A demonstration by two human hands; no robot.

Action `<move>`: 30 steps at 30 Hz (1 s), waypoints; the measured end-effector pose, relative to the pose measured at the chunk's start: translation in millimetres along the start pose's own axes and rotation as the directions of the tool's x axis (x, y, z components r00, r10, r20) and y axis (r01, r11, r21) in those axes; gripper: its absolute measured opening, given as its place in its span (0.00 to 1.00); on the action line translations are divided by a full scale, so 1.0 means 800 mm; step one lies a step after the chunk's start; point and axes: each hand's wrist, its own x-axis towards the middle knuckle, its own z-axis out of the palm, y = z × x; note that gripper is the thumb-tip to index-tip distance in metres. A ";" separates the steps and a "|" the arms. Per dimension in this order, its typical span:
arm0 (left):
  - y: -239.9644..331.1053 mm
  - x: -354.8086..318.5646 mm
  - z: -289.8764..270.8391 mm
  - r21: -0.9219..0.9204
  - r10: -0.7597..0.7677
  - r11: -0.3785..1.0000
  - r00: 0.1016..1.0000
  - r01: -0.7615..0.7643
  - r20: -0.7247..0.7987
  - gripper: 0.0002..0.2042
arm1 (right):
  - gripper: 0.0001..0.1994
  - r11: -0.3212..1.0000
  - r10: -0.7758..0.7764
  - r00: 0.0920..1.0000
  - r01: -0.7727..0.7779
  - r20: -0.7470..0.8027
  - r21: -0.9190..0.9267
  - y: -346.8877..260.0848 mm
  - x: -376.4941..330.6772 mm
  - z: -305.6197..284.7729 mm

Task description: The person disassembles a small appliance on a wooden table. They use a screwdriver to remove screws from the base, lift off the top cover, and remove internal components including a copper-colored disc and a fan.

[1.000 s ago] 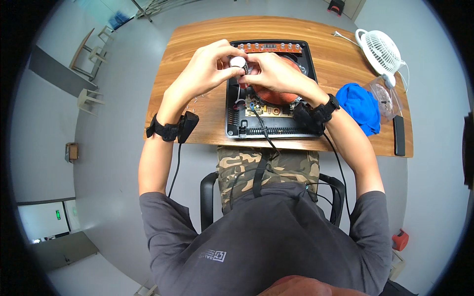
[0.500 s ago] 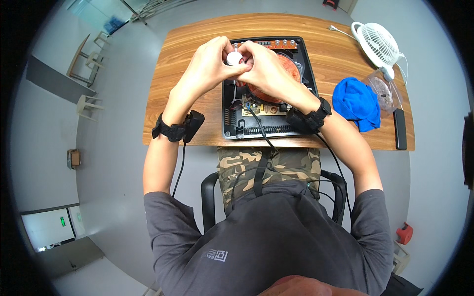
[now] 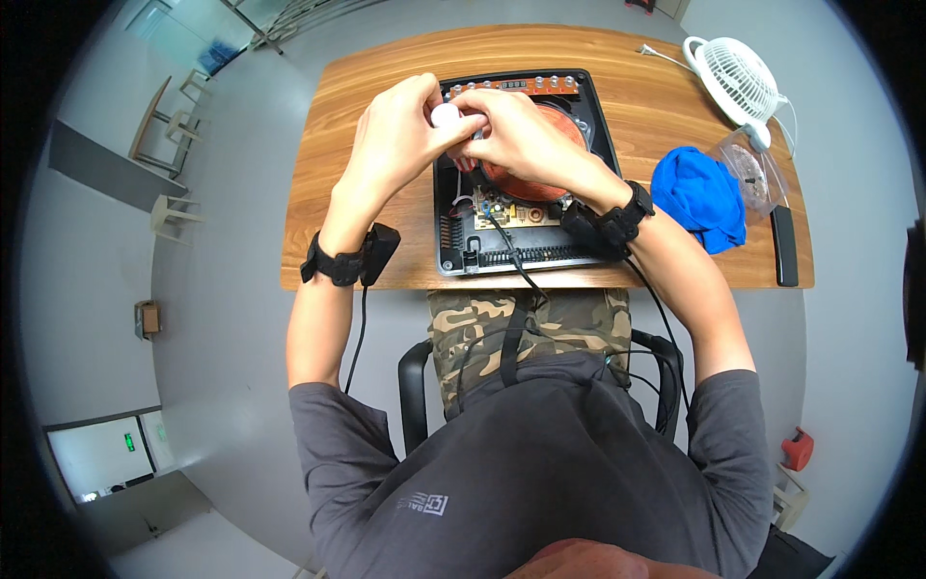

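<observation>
Both hands meet over the upper left part of an opened induction cooker (image 3: 600, 125), a black housing with a copper coil (image 3: 543, 138) inside. My left hand (image 3: 394, 130) is closed around a small white round part (image 3: 445, 116), whose exact kind I cannot make out. From the other side, my right hand (image 3: 511, 125) has its fingers curled in against the same white part. The fingertips and whatever lies beneath them are partly hidden. Below the coil shows a circuit board (image 3: 521, 213), and an orange strip board (image 3: 535, 86) runs along the housing's far edge.
On the right of the wooden table (image 3: 371, 72) stand a white fan (image 3: 738, 82), a clear plastic container (image 3: 757, 174), a crumpled blue cloth (image 3: 696, 198) and a black oblong object (image 3: 784, 246). Black cables (image 3: 511, 253) hang from my wrist straps across the housing toward my lap.
My hands have shifted slightly left with the white part, which has turned a little between the fingers. The right fingers now curl further over it. The cooker stays in place.
</observation>
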 end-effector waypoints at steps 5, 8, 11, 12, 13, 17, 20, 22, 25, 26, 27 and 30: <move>0.003 -0.001 -0.024 -0.228 0.191 0.958 0.979 -0.172 0.064 0.12 | 0.10 0.980 -0.126 0.992 0.123 -0.006 -0.158 0.002 -0.005 -0.012; 0.003 0.000 -0.029 -0.245 0.213 0.952 0.971 -0.182 0.106 0.12 | 0.12 0.978 -0.143 0.990 0.144 0.018 -0.152 0.007 -0.006 -0.012; -0.004 -0.003 -0.031 -0.224 0.193 0.961 0.973 -0.162 0.127 0.12 | 0.17 0.993 -0.040 0.997 0.047 0.059 -0.111 0.003 -0.005 -0.014; -0.007 -0.003 -0.027 -0.236 0.192 0.958 0.974 -0.160 0.119 0.12 | 0.19 0.996 0.020 0.996 -0.012 0.081 -0.091 0.000 -0.006 -0.013; -0.010 -0.003 -0.024 -0.247 0.192 0.956 0.976 -0.161 0.106 0.12 | 0.21 0.993 0.002 0.998 0.005 0.056 -0.121 -0.004 -0.007 -0.012; -0.001 0.002 -0.025 -0.215 0.015 0.977 0.987 0.019 0.159 0.16 | 0.26 0.969 -0.076 0.995 0.057 -0.068 -0.240 -0.004 -0.009 0.005; 0.010 0.003 -0.019 -0.181 0.017 0.983 0.994 0.003 0.109 0.19 | 0.23 0.971 -0.091 0.988 0.060 -0.128 -0.230 0.002 -0.001 0.012; 0.007 0.001 -0.018 -0.142 -0.046 0.988 0.995 0.058 0.091 0.20 | 0.22 0.981 -0.066 0.988 0.038 -0.141 -0.192 0.000 -0.003 0.012; 0.005 0.000 -0.016 -0.103 -0.129 0.985 0.988 0.138 0.087 0.21 | 0.20 0.992 -0.023 0.993 0.009 -0.118 -0.123 -0.005 -0.002 0.013; 0.005 -0.001 -0.015 -0.116 -0.084 0.989 0.995 0.089 0.046 0.20 | 0.20 0.994 -0.018 0.993 0.005 -0.114 -0.112 -0.006 -0.001 0.013; 0.007 -0.003 -0.013 -0.126 -0.038 0.991 0.999 0.038 0.004 0.19 | 0.21 0.992 -0.045 0.993 0.032 -0.110 -0.122 -0.004 -0.001 0.013; 0.002 -0.006 -0.012 -0.141 0.142 0.980 0.990 -0.140 0.009 0.13 | 0.22 0.998 0.049 0.999 -0.049 -0.016 -0.026 -0.010 -0.005 0.011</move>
